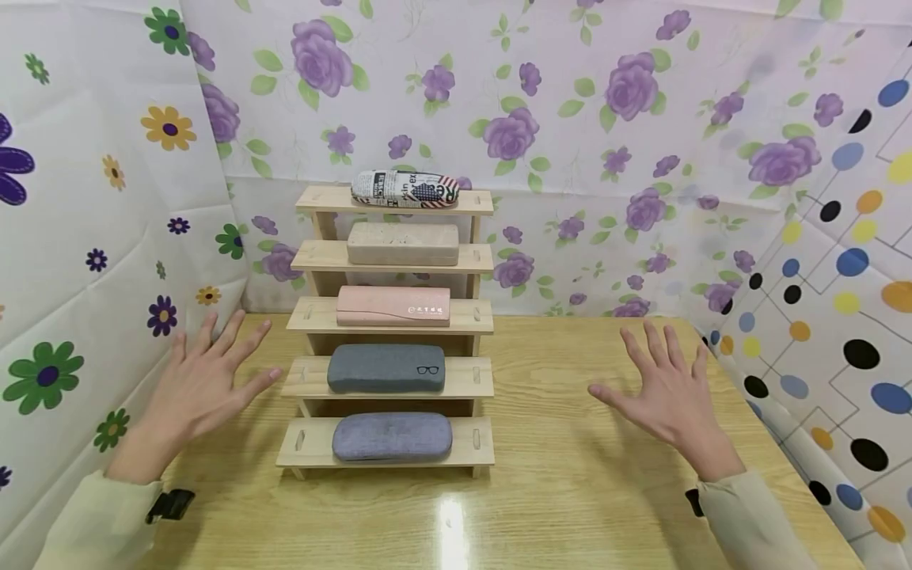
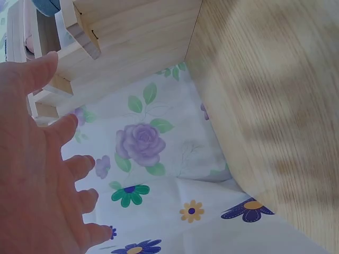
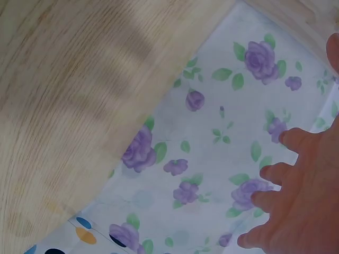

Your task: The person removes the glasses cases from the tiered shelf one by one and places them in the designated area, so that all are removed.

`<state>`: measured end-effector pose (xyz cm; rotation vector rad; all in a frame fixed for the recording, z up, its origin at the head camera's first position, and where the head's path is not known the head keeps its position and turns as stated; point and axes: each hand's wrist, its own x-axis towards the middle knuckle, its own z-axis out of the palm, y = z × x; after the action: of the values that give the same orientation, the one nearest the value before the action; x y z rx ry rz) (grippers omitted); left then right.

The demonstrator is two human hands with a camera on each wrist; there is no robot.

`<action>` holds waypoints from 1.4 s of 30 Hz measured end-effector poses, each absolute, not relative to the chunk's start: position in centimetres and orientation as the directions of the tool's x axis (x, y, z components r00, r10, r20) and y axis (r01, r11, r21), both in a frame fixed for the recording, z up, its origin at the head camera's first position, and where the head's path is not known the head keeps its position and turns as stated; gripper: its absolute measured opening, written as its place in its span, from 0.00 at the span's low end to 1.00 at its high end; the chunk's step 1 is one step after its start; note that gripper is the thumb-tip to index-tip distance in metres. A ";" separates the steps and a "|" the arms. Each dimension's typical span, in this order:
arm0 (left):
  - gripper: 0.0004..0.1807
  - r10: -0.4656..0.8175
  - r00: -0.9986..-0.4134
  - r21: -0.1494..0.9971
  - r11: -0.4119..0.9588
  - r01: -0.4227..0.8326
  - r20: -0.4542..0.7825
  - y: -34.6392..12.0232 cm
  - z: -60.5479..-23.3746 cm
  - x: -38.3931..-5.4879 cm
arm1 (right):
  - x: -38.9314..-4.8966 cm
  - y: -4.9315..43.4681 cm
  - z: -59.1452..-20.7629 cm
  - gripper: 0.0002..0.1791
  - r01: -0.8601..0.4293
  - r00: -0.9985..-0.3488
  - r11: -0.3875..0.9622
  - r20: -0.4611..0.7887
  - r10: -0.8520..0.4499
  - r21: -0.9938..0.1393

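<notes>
Here we are with both hands empty: the left hand, fingers fanned wide, hangs just beside the left side of a five-tier wooden rack, while the right hand, just as widely spread, is out over the right part of the bench, well apart from everything on show. And the rack is full, one case per tier! Up top, the newsprint-and-flag-print case; under it the beige glasses case, then the pink glasses case, the grey-blue glasses case with its spectacles drawing, and at the bottom the lavender-blue glasses case. I'd call this a moment between grips, with no case being handled; taking one would call for a hand to swing inward and close round its ends. What can't we see? The head view hides both palms, and whether any fingertip brushes the bench is hard to tell. The left wrist view catches only a cropped corner of the rack, and the right wrist view cuts off most of the thumb. The pink one's white lettering is too small to read, and whatever the cases contain is out of sight.
</notes>
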<state>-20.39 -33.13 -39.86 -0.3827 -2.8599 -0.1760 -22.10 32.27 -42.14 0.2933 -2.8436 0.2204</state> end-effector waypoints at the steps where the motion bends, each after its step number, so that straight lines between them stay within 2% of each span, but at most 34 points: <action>1: 0.44 0.246 -0.932 0.086 0.957 0.277 0.266 -33.1 -39.9 -20.3 | -22.0 32.2 -42.1 0.61 -0.222 -0.941 0.967 0.287 -0.179 -0.123; 16: 0.47 0.272 -0.912 0.113 0.941 0.319 0.308 -32.8 -40.3 -19.1 | -20.2 29.4 -41.5 0.63 -0.283 -0.917 0.951 0.325 -0.229 -0.128; 27: 0.51 0.280 -0.893 0.246 0.893 0.377 0.353 -31.5 -40.3 -18.7 | -18.9 26.3 -40.8 0.61 -0.393 -0.873 0.903 0.380 -0.307 -0.174; 33: 0.53 0.266 -0.890 0.308 0.869 0.388 0.370 -30.7 -40.4 -19.0 | -18.0 24.6 -40.6 0.58 -0.449 -0.854 0.858 0.402 -0.329 -0.252; 42: 0.55 0.258 -0.901 0.340 0.861 0.378 0.348 -30.0 -40.4 -19.5 | -16.5 21.9 -40.6 0.49 -0.496 -0.840 0.768 0.450 -0.304 -0.406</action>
<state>-19.52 -29.96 -40.43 -0.4800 -2.7442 -0.5873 -16.54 21.91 -40.62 0.6115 -2.6029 0.7424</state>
